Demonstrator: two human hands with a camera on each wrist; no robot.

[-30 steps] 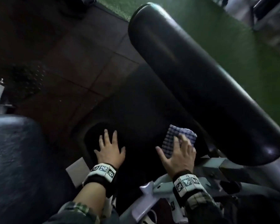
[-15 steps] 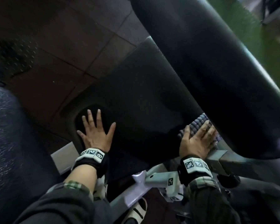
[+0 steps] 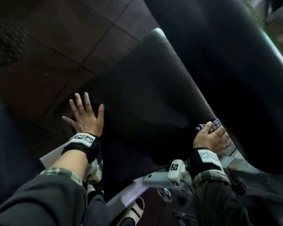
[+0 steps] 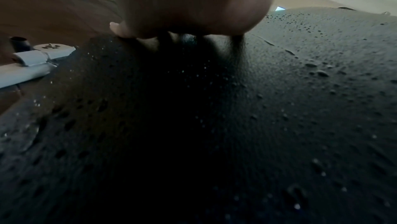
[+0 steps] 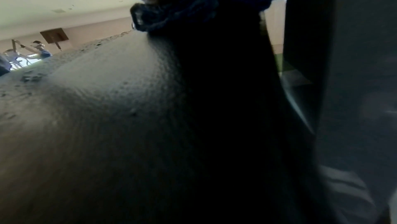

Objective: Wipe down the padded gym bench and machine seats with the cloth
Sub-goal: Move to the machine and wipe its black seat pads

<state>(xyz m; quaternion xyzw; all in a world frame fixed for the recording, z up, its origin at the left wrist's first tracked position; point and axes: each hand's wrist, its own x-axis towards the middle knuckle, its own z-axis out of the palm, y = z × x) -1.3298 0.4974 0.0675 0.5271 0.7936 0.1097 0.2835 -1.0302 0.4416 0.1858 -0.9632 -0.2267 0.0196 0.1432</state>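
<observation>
Head view — cloth (image 3: 215,124) pressed beneath right fingers (image 3: 221,136) — at seat (image 3: 145,95) edge.

Dim head view, edges blurred and bent. Wrist views dark and soft at centre; pale light from 12 o'clock glints off the padded surface (image 4: 318,78).

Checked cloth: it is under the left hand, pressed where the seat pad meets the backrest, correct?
No. The head view shows the checked cloth under the right hand, pressed where the seat pad meets the backrest; the left hand lies flat on the pad, holding nothing.
</observation>
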